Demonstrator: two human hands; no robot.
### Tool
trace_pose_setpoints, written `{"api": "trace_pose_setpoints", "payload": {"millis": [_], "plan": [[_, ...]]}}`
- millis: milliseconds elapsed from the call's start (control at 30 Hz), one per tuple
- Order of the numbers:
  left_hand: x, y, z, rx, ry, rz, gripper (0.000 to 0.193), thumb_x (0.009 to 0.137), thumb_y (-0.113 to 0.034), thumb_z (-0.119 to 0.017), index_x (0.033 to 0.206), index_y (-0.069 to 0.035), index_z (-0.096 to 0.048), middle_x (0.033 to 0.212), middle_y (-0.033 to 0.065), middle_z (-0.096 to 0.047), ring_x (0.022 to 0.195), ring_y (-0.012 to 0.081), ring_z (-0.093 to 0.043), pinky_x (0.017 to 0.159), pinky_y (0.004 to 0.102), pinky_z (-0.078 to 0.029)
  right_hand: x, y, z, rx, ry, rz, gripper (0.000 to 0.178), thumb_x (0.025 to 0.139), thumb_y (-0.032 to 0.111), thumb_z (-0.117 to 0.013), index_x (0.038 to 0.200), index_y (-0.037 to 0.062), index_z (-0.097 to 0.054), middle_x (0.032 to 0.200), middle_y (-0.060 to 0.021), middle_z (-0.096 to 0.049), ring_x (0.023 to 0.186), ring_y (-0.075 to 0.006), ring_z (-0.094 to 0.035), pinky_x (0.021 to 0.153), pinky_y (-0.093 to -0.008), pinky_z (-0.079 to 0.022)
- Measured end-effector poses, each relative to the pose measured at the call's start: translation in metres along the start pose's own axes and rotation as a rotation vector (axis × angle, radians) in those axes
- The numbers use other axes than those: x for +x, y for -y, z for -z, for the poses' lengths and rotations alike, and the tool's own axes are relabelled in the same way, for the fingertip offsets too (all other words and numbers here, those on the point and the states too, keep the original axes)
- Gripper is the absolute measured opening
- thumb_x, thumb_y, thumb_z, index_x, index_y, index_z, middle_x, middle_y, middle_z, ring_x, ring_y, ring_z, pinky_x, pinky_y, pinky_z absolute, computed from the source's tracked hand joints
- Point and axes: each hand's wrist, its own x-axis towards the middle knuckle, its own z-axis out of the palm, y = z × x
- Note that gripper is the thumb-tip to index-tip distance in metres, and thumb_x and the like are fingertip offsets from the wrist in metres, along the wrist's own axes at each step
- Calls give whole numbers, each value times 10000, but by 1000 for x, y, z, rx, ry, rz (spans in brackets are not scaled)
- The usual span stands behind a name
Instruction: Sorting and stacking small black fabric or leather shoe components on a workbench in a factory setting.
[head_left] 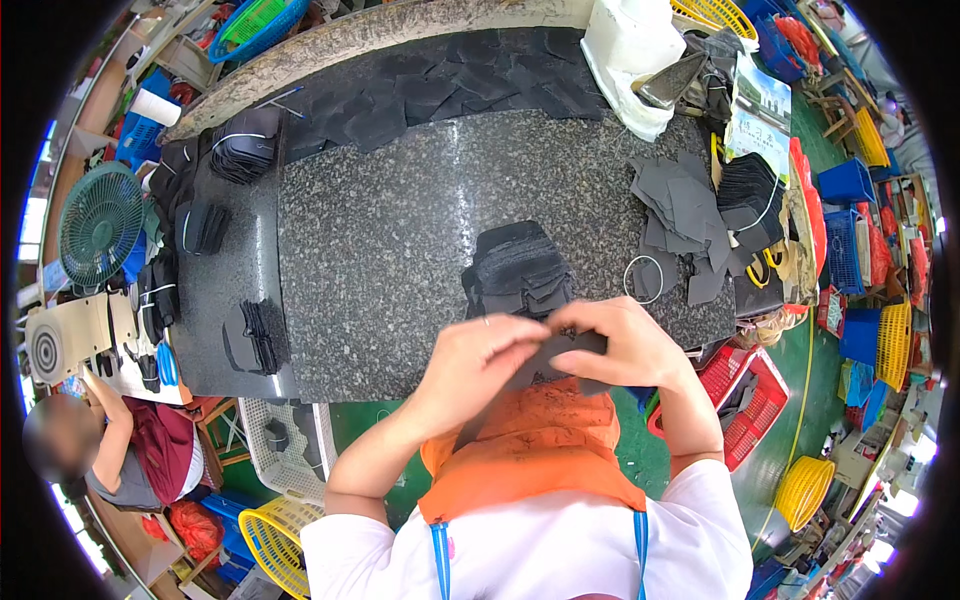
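At the near edge of the speckled stone table, my left hand (478,358) and my right hand (630,345) are close together in front of the orange apron (530,440). Both have their fingers bent and closed on a thin black cut piece (530,375) of sheet material. My right thumb lies across its face, while the left fingertips are at its upper edge; part of it is hidden behind the fingers. Just beyond the hands rests a loose stack of similar black pieces (520,260). To its right lie a white elastic ring (643,280) and scattered grey-black pieces (685,215).
Black pieces (440,85) cover the table's far side. Banded bundles (245,145) sit at left, another bundle (752,195) at right near yellow-handled scissors (765,265). A white container (635,60) stands far right. Crates (285,445) flank me; a co-worker's arm (110,425) shows at left.
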Motion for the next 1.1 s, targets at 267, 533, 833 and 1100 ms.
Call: {"api": "trace_pose_setpoints", "payload": {"millis": [267,533,833,1100], "plan": [[61,28,12,-166,-334,424,292,903,-20,-701,1177,-35,-599,722,-23,-573,640,34,-568,499,215,-481,58,-27,3,-159,-216,-328,312,901,263,-656,821,-37,-692,650,-200,-635,593,-314,-637,595,-415,-485],[64,36,8,-73,-347,420,226,904,-35,-697,1106,-37,-597,664,-13,-579,578,44,-540,475,235,-443,72,-39,10,-137,-110,-427,334,895,285,-647,844,-41,-700,695,-233,-652,676,-376,-668,658,-446,-502],[68,51,28,799,-292,-44,264,800,-172,-787,979,-80,-616,897,122,-612,764,293,-667,660,407,-524,61,-33,2,-463,-118,-358,308,880,323,-673,880,16,-690,692,-217,-659,728,-424,-668,680,-499,-525],[134,132,157,1323,-293,176,131,862,-105,-563,820,-45,-672,863,191,-715,837,367,-724,692,489,-574,51,-21,10,-305,-59,-389,359,874,363,-720,978,22,-672,748,-197,-686,772,-382,-687,732,-445,-523]]}}
